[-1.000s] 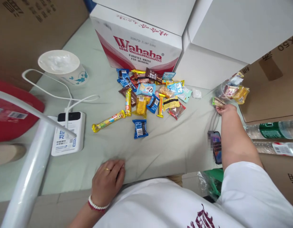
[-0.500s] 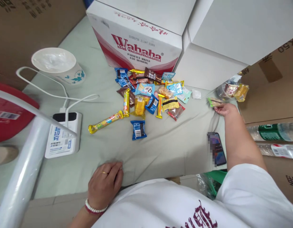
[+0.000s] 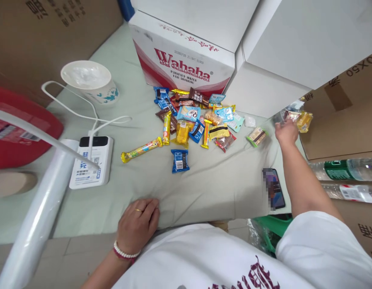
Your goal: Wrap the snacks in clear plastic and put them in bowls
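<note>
Snack packs (image 3: 305, 121): shiny, one clear yellow, at table's far right by a brown carton (image 3: 324, 134). Right hand (image 3: 286, 131) on them, grip hidden, can't tell. Left hand (image 3: 138, 220) curled on wrinkled pale-green cloth (image 3: 210, 188), grip unclear. White boxes (image 3: 294, 40) behind.

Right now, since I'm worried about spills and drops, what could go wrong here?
With the right hand by the far-right yellow packet, its forearm lies close beside the phone and could knock it off the table's near edge. A tug on the white cable might drag the white device or nudge the nearby paper cup.
</note>
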Tool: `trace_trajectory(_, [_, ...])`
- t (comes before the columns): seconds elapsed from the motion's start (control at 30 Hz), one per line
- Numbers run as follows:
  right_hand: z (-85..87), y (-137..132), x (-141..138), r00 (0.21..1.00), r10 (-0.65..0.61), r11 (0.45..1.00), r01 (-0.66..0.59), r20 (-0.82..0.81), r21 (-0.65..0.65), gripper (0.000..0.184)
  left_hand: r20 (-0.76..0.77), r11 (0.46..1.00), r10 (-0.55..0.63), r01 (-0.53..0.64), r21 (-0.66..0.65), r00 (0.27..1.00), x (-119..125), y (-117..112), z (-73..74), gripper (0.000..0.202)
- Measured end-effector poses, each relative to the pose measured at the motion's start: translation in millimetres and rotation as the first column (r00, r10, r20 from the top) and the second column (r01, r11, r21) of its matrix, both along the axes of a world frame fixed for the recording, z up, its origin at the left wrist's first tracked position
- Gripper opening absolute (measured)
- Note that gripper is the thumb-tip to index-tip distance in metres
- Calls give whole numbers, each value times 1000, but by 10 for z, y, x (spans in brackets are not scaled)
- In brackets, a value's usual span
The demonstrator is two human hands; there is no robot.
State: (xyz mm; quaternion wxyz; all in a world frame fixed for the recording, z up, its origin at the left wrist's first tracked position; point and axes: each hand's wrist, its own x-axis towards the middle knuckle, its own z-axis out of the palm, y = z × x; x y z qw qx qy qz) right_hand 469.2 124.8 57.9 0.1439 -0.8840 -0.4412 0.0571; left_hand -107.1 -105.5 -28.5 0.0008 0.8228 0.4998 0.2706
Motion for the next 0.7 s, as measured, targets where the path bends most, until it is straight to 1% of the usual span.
trace_trajectory(0.07, [34,67,120,994,-8,998,1,106,66,58,0,1000,5,-5,2,1000,2,-1,5,13])
trace_trajectory(0.13, [32,108,220,990,3,999,-11,144,52,57,5,1000,4,-4,-3,1000,2,-4,9,15])
trace_trajectory(0.2, [15,104,276,990,-3,999,-2,138,32,42,12,1000,2,-2,-5,1000,1,-7,9,16])
trace_trajectory(0.27, [0,45,287,990,-11,999,5,140,43,24,13,1000,5,-5,2,1000,0,-9,5,16])
trace_trajectory(0.3, [-5,-4,277,990,-10,999,2,143,51,18,12,1000,7,-8,7,1000,0,-10,1,16])
trace_trajectory(0.37, [-17,-132,237,989,10,998,-20,145,64,12,12,1000,8,-9,17,1000,-1,-12,-8,15])
trace_trajectory(0.47, [-55,-340,140,987,67,994,-79,146,77,10,13,1000,2,-3,31,1000,-3,-17,-24,15])
trace_trajectory(0.53, [-93,-447,64,979,136,984,-151,151,95,8,13,999,-4,3,35,1000,-5,-20,-33,15])
trace_trajectory(0.63, [-137,-525,-41,957,240,958,-261,160,121,17,18,999,-11,10,44,1000,-9,-22,-39,15])
trace_trajectory(0.7, [-139,-539,-100,944,290,944,-309,156,114,23,22,998,-11,10,54,1000,-10,-22,-37,15])
